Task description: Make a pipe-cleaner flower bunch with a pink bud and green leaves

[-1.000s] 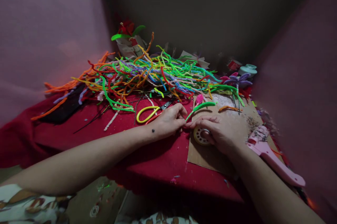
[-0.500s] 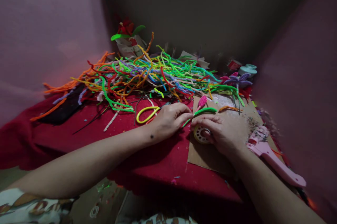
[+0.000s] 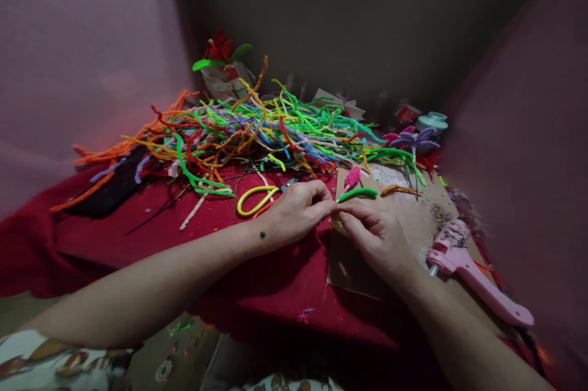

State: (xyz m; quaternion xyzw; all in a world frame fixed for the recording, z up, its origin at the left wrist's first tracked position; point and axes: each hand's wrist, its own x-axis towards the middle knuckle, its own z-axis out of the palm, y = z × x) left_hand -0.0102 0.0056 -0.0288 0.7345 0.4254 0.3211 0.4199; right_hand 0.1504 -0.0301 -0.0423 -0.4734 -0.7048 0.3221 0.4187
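Note:
A small pipe-cleaner flower with a pink bud and a green leaf points up and right from between my fingertips. My left hand pinches the base of its stem between thumb and fingers. My right hand meets it there, thumb and index finger pressed together on the stem just below the leaf. Behind the right fingertips a pale yellowish edge of the tape roll shows; the rest of the roll is hidden. Yellow-handled scissors lie beside my left wrist, their blades partly covered.
A heap of colourful pipe cleaners fills the back of the red cloth. Cardboard lies under my right hand. A pink glue gun rests at right, near a purple flower and a teal jar. A dark flat object lies left.
The tape roll, plainly visible under my right fingers before, is now mostly hidden. My right fingers have closed in against my left fingertips at the stem. The scissor blades show more.

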